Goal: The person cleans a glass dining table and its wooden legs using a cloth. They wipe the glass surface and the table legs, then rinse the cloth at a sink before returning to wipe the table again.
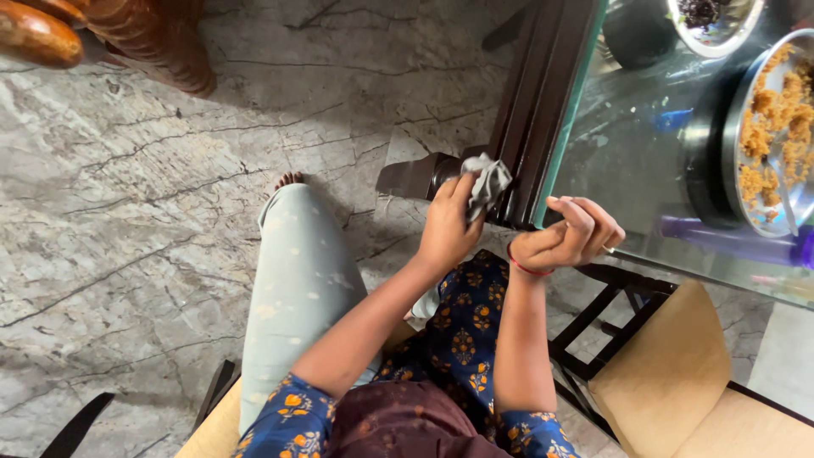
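Grey cloth [486,183] held in left hand [447,227] against table edge [530,127].

Left hand [447,227]: closed grip on a crumpled grey cloth [486,183], pressed against the dark wooden frame [530,119] of the glass-topped worktop [627,153]. Right hand [570,235]: fingers curled, red thread at the wrist, resting at the glass edge just beside the cloth. On the worktop: round steel plate of orange-brown crumbled food [776,127], purple plastic bottle [729,240] lying flat, white bowl of dark contents [712,21]. Below: grey marble floor [127,212], tan cushioned chair seat [670,373].
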